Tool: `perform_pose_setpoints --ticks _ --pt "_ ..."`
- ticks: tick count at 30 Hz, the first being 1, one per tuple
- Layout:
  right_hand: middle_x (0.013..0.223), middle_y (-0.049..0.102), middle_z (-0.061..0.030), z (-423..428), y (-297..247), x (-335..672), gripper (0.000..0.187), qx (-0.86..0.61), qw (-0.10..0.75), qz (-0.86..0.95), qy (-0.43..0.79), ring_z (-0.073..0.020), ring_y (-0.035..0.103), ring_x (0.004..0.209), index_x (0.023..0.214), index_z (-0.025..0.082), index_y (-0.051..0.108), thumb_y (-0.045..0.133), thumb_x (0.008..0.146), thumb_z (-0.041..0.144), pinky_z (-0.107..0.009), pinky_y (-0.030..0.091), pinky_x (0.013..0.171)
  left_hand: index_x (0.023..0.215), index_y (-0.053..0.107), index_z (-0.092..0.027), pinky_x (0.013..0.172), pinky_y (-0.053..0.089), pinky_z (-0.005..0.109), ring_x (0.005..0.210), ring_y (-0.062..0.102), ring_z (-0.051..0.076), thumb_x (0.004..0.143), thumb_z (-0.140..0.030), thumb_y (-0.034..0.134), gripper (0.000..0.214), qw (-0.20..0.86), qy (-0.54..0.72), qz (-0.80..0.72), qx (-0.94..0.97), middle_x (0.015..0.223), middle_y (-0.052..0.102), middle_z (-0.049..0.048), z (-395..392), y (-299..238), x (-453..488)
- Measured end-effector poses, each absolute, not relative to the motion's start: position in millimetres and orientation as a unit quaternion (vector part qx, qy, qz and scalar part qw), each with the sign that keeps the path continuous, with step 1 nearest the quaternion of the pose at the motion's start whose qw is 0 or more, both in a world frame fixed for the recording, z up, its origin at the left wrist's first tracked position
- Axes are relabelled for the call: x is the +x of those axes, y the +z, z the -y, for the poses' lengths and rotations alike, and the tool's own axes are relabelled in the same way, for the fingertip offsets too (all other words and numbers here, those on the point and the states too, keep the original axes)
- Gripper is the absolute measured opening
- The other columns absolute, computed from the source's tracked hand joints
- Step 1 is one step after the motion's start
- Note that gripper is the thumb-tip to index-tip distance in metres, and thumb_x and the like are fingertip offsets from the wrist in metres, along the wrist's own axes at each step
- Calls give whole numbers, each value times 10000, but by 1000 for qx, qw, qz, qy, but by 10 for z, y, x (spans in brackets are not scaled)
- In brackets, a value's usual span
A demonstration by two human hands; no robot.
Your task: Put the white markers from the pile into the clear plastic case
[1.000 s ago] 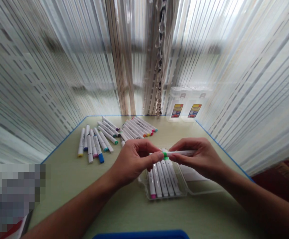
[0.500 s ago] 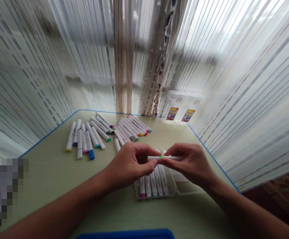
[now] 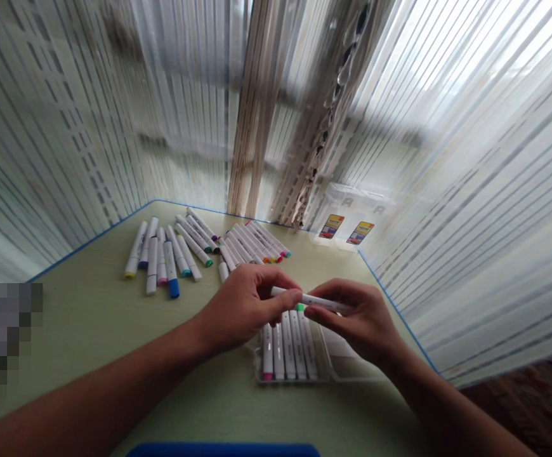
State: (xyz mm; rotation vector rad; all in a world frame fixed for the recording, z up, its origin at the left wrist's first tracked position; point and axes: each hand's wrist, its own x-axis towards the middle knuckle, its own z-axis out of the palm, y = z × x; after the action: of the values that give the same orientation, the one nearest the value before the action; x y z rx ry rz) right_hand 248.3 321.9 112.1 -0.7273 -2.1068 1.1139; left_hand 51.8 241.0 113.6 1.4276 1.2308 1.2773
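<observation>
Both hands pinch one white marker (image 3: 311,299) held level just above an open clear plastic case (image 3: 326,374). My left hand (image 3: 245,304) grips the marker's left end between thumb and fingers. My right hand (image 3: 356,320) holds the right part of its barrel. A green band shows under the marker near my right fingertips. Inside the case lie several white markers (image 3: 288,346) side by side, one with a pink end.
Several loose white markers with coloured caps (image 3: 200,244) are spread over the far left of the pale green table (image 3: 95,311). Two clear boxes with yellow labels (image 3: 347,222) stand at the back right. Sheer striped curtains surround the table. A blue object (image 3: 223,449) sits at the near edge.
The hands have closed toward each other along the marker, and the green band once showing between them is now mostly covered. The view has tilted and shifted.
</observation>
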Motion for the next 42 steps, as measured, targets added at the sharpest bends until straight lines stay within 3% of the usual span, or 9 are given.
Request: perform_pose_setpoints --ticks 6,11,15,27,33,42 --pt "690 723 -48 -3229 1145 2460 196 -308 315 784 438 -152 614 600 749 154 758 844 679 315 -244 455 550 941 716 -126 476 405 170 525 555 93 817 -329 693 239 451 484 -472 583 586 606 -1 -2374 1111 539" --pt "605 672 -16 -3226 1166 2470 186 -299 312 774 464 -106 552 533 703 147 745 834 696 310 -210 428 510 949 714 -119 495 429 187 543 572 105 802 -355 712 278 461 480 -464 585 614 636 21 -2373 1119 560" --pt "604 645 2 -3211 1168 2470 167 -280 306 768 488 -66 485 483 788 148 746 803 745 298 -184 383 459 897 714 -120 497 434 194 533 564 103 812 -359 700 254 431 496 -484 577 607 623 13 -2391 1129 551" --pt "611 652 -25 -3248 1157 2474 251 -288 324 743 510 -74 464 454 958 147 779 732 821 353 -208 349 412 886 672 -128 513 459 210 560 576 119 845 -324 654 202 388 543 -506 546 653 634 15 -2411 1145 543" --pt "694 708 -49 -3282 1093 2492 210 -245 358 702 565 -77 501 448 1023 180 768 715 841 271 -210 380 409 870 623 -127 502 449 195 506 533 95 866 -273 621 146 389 587 -505 499 584 566 -24 -2451 1176 503" --pt "940 766 -142 -3260 1124 2509 285 -166 336 642 668 -136 589 539 1127 188 742 614 879 248 -270 450 468 845 608 -128 476 447 209 501 538 88 845 -260 626 133 412 631 -468 462 668 569 -11 -2487 1136 457"
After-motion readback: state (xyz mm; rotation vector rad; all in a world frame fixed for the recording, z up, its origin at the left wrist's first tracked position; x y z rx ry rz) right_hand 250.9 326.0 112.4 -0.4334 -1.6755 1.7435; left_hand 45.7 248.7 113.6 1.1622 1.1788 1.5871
